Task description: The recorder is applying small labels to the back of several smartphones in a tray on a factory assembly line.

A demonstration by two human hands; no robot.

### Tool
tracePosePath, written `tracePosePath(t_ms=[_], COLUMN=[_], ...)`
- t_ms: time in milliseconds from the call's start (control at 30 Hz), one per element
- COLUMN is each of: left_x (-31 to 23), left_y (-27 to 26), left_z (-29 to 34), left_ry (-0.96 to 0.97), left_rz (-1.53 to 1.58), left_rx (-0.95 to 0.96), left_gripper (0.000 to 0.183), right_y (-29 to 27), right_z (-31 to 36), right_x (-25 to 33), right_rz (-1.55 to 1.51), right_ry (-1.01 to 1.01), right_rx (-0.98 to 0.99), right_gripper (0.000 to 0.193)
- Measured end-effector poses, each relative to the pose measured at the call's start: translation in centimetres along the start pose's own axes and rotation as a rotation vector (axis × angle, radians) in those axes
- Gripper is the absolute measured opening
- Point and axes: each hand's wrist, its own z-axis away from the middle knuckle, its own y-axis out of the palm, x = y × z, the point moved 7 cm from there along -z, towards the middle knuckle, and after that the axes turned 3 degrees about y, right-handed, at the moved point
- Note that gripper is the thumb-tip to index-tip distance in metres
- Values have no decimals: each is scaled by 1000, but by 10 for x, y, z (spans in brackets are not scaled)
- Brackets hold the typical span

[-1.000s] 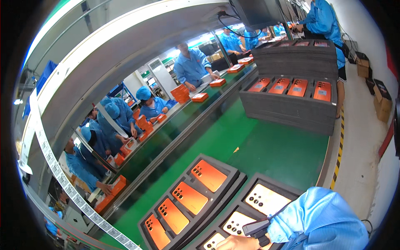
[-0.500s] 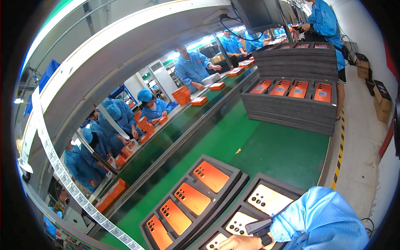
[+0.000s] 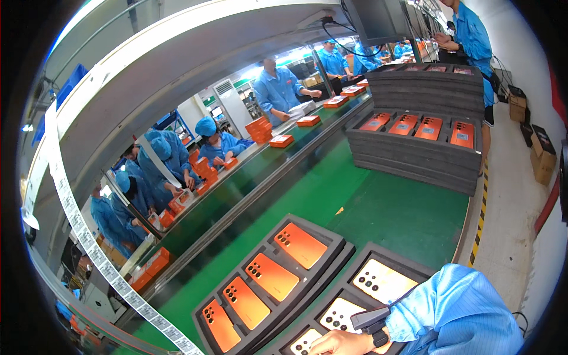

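My right hand (image 3: 339, 343) is at the lower edge, beside a pale gold smartphone (image 3: 304, 342) in the nearer black foam tray (image 3: 354, 292). Its fingertips are cut off by the frame, so I cannot tell whether it grips anything. A dark device is strapped to the wrist (image 3: 378, 337), below a blue sleeve. Two more shiny phones lie in that tray, a middle phone (image 3: 341, 314) and a far phone (image 3: 383, 280), all camera side up. Left of it, another foam tray (image 3: 324, 231) holds several orange smartphones (image 3: 271, 276). My left hand is out of view.
A tall stack of black foam trays (image 3: 414, 155) with orange phones stands at the far right of the green work surface (image 3: 396, 216). Beyond a metal rail, a green conveyor belt (image 3: 236, 183) carries orange boxes (image 3: 281, 141). Co-workers in blue (image 3: 278, 89) line its far side. A monitor (image 3: 374, 22) hangs overhead.
The view has shifted slightly. My right hand stays at the same phone. The co-worker at the far right has raised their hands, and a seated co-worker's hands have moved near an orange box.
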Motion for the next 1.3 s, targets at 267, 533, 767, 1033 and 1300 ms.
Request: tracePosePath(t_ms=[267, 533, 767, 1033, 1300], left_x=[3, 4, 4, 7, 5], left_y=[-5, -4, -8, -12, -8], left_z=[3, -1, 2, 3, 1], left_ry=[-28, 72, -23, -22, -31], left_rz=[-14, -67, 7, 2, -2], left_rx=[23, 102, 19, -30, -5], left_gripper=[20, 19, 19, 19, 20], right_y=[-1, 2, 0, 0, -2], right_z=[-1, -1, -1, 0, -1], right_x=[4, -2, 1, -2, 1], right_rz=[-30, -4, 32, 12, 22], right_ry=[-6, 16, -26, -11, -22], right_rx=[-6, 12, -17, -6, -15], right_gripper=[9, 8, 10, 10, 9])
